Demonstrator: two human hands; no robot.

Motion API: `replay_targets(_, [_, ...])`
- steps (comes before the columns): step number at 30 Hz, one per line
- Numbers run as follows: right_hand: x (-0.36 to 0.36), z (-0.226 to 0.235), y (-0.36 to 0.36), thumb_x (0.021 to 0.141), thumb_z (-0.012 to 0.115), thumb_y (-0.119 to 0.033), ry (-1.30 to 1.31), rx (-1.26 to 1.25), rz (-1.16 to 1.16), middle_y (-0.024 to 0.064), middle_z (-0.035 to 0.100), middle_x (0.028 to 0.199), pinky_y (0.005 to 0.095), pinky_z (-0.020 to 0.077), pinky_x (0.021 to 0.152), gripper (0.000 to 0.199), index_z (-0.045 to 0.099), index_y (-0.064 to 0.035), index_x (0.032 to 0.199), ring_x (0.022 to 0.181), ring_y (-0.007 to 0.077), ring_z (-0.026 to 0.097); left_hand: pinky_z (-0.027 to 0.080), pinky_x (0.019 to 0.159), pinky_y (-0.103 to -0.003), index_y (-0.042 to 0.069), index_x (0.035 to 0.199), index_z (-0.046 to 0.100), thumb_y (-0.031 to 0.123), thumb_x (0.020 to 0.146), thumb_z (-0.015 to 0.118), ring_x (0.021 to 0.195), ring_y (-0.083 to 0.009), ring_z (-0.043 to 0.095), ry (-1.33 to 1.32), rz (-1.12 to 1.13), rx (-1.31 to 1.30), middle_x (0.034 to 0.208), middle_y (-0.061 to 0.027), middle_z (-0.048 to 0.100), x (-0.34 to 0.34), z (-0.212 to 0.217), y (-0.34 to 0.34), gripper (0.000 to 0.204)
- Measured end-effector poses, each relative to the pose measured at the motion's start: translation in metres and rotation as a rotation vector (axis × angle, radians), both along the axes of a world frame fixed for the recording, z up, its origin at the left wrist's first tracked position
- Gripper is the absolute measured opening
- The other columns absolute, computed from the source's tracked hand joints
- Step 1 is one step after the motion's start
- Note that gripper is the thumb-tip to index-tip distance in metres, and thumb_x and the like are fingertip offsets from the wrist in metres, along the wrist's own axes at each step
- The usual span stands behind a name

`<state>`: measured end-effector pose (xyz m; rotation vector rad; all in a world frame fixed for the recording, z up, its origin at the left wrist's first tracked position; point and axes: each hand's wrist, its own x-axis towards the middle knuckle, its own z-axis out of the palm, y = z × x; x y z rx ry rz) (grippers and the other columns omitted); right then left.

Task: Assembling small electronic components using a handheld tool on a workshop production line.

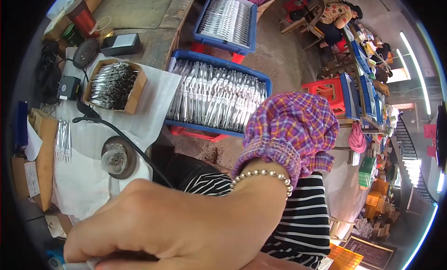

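Note:
My right hand [172, 223] fills the lower foreground, bent to the left, with a beaded bracelet at the wrist and a purple plaid sleeve cover [293, 130] behind it. Thumb and fingers close together at the lower left edge on a pale, greyish piece [79, 265], cut off there and too little shown to name. Beneath the right wrist, a strip of skin [274, 261] meets the lower edge; no fingers of my left hand show. Beyond my hand, a round dish [132, 151] holds a clear bag of tiny parts on the white-covered table [79, 186].
A cardboard box [139, 91] of slim silver pieces stands on the table, with a black cable [125, 137] nearby. Two blue trays [223, 63] of slim, pen-like pieces rest on red stools. A wooden strip [45, 163] edges the left. People sit at far-right benches.

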<state>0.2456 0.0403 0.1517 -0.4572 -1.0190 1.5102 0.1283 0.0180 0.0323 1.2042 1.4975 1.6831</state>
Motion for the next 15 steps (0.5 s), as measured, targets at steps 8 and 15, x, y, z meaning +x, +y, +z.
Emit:
replay_targets(8, [-0.019,-0.004,0.008,0.068,0.061,-0.009,-0.132,-0.044,0.193,0.0165,0.063,0.067,0.0320,0.0455,0.054,0.018,0.064,0.0049,0.079,0.058,0.0226,0.059,0.040,0.072,-0.031,0.003,0.103,0.041,0.003,0.077,0.053,0.073,-0.0166,0.044,0.025,-0.083,-0.001,0.080,-0.0068,0.046,0.072,0.042,0.006,0.028])
replay_targets(15, [0.001,-0.024,0.005,0.073,0.060,-0.013,-0.262,0.196,0.230,0.0123,0.064,0.067,0.0288,0.0461,0.056,0.021,0.066,0.0022,0.087,0.061,0.0152,0.060,0.041,0.071,-0.031,0.002,0.102,0.041,0.004,0.076,0.052,0.072,-0.0156,0.044,0.019,-0.097,0.041,0.079,-0.0069,0.046,0.021,0.013,0.026,0.029])
